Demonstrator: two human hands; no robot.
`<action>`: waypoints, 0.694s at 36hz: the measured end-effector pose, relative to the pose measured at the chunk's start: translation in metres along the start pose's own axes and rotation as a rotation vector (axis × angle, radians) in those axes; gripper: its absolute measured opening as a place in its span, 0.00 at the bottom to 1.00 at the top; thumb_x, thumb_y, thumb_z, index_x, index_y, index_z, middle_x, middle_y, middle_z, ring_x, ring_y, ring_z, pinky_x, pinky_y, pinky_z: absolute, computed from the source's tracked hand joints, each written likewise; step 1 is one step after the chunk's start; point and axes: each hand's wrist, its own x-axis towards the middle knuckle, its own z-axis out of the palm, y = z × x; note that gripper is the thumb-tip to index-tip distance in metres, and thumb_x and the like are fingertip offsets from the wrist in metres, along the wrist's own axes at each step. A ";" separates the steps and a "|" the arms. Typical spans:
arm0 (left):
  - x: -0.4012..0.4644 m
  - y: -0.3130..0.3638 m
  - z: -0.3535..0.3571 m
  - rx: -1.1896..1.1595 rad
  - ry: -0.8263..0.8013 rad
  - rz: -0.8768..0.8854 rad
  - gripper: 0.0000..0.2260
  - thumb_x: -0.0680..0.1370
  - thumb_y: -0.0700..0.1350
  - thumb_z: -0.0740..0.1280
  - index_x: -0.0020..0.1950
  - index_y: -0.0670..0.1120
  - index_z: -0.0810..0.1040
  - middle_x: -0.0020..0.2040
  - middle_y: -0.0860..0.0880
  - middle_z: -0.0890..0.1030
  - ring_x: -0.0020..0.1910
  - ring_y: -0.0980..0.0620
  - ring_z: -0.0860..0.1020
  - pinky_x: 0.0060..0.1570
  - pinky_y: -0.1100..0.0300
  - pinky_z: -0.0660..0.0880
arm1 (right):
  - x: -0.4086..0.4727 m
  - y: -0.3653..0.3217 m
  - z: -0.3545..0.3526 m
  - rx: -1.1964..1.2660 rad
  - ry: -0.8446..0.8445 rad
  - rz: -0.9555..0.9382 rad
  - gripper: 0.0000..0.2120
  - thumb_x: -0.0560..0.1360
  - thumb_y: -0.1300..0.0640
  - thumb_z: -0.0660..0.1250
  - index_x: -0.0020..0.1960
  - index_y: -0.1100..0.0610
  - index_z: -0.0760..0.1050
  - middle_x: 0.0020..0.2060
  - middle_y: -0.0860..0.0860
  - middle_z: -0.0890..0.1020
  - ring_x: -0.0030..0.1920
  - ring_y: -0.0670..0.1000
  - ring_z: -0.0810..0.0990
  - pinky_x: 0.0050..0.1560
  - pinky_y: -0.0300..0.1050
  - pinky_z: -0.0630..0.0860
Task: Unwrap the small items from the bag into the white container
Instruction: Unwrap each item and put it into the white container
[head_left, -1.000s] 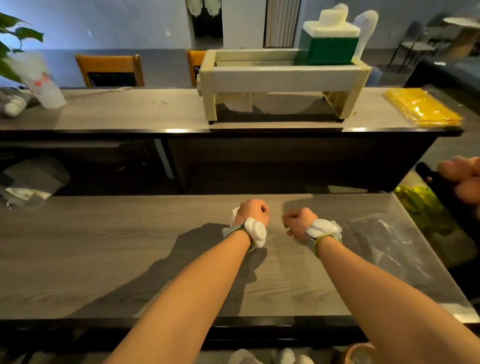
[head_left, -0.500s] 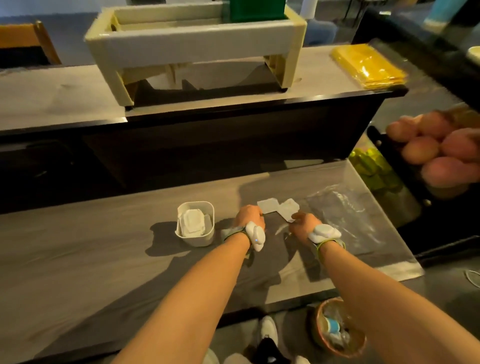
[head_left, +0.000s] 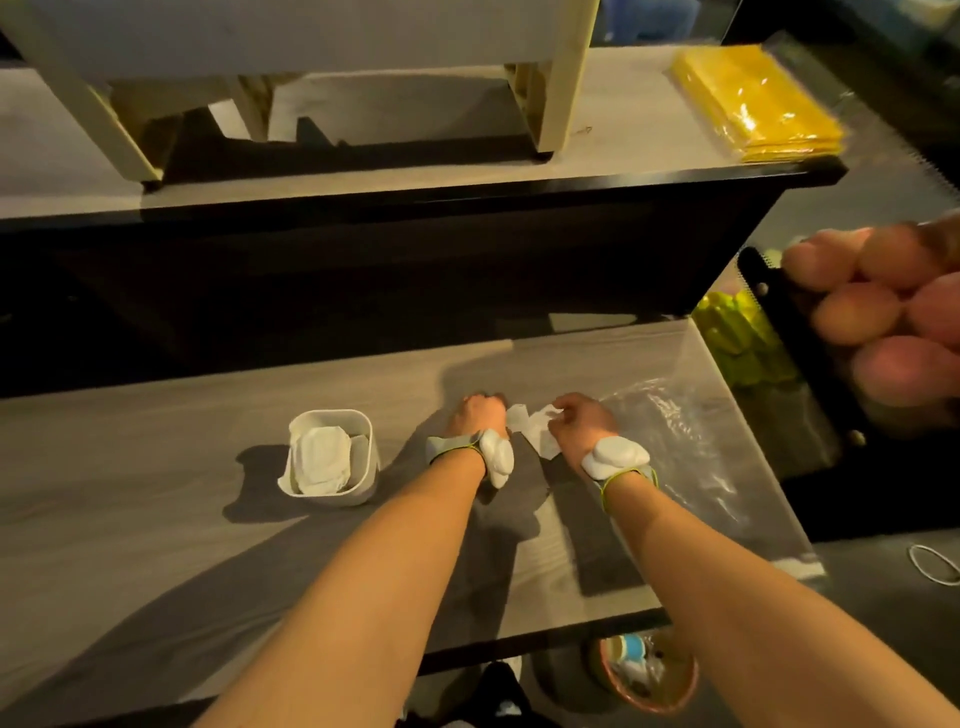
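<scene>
Grey wood-grain bench (head_left: 156, 519), seen from the head camera, carrying all of the task's things. At its right end lies the clear plastic bag (head_left: 675, 431), flattened and apparently open toward the hands; whether any small items remain in it cannot be told. Left of the hands stands the white container (head_left: 358, 467), upright, with white unwrapped pieces already lying inside it. Both forearms reach forward from the near edge and meet at mid-bench, between container and bag. The left hand (head_left: 478, 418) is clenched, knuckles up; what its fingers enclose is hidden, though the wrapper's left edge runs up to it. The right hand (head_left: 582, 421) has its fingers curled on the upper right edge of a white wrapper (head_left: 535, 436), which is spread between the two hands and hangs down toward the wearer, just above the bench. The wrapper's long axis runs roughly diagonally, from upper left near the left hand to lower right by the right wrist.

Judged relation for the coming move: the container lies to the left of both hands and nearer the left hand, so the freed item would most readily travel leftward in that hand, while the right hand, beside the bag, keeps the wrapper.
</scene>
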 end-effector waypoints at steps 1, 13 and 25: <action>-0.003 -0.001 0.002 -0.021 -0.008 -0.007 0.13 0.76 0.42 0.65 0.61 0.43 0.76 0.59 0.41 0.79 0.59 0.39 0.77 0.57 0.48 0.77 | 0.003 -0.001 0.000 -0.042 -0.023 0.000 0.19 0.74 0.59 0.67 0.64 0.56 0.74 0.59 0.56 0.80 0.59 0.58 0.79 0.57 0.41 0.73; -0.049 -0.025 0.019 -0.684 0.048 -0.191 0.09 0.77 0.39 0.60 0.46 0.38 0.78 0.49 0.35 0.82 0.49 0.37 0.81 0.42 0.51 0.76 | -0.009 -0.002 0.020 -0.331 -0.075 -0.001 0.22 0.70 0.51 0.70 0.62 0.56 0.73 0.55 0.53 0.81 0.58 0.56 0.80 0.57 0.48 0.78; -0.093 -0.046 0.010 -0.948 0.006 -0.318 0.13 0.76 0.46 0.58 0.32 0.50 0.71 0.35 0.44 0.75 0.39 0.45 0.75 0.44 0.47 0.78 | -0.049 -0.008 0.029 0.142 -0.060 0.036 0.12 0.73 0.60 0.70 0.55 0.61 0.81 0.44 0.55 0.83 0.48 0.57 0.83 0.47 0.42 0.77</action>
